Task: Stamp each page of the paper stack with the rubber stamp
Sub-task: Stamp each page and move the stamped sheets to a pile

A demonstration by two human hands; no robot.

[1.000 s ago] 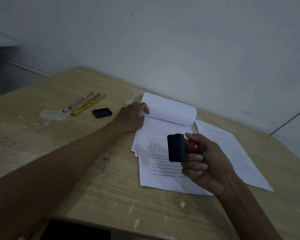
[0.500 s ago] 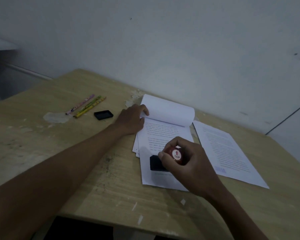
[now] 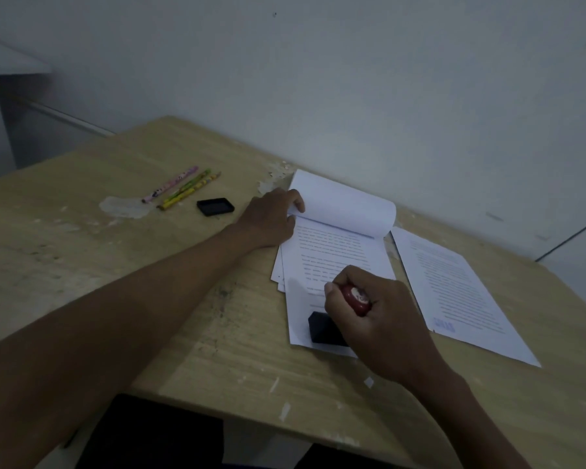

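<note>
As gripped, rubber stamp (image 3: 330, 328) black-based, red-knobbed

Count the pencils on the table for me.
3, side by side at the table's far left: pink pencil outermost, green pencil in the middle, yellow pencil nearest the black ink pad. None appears hidden.

Three pencils (image 3: 180, 188) beside black tray (image 3: 215, 206) on table (image 3: 82, 265).

Paper stack (image 3: 332, 252) on table (image 3: 149, 265), loose sheet (image 3: 454, 286) right, pencils (image 3: 183, 187) (ink pad (image 3: 215, 207) beside) left
</note>
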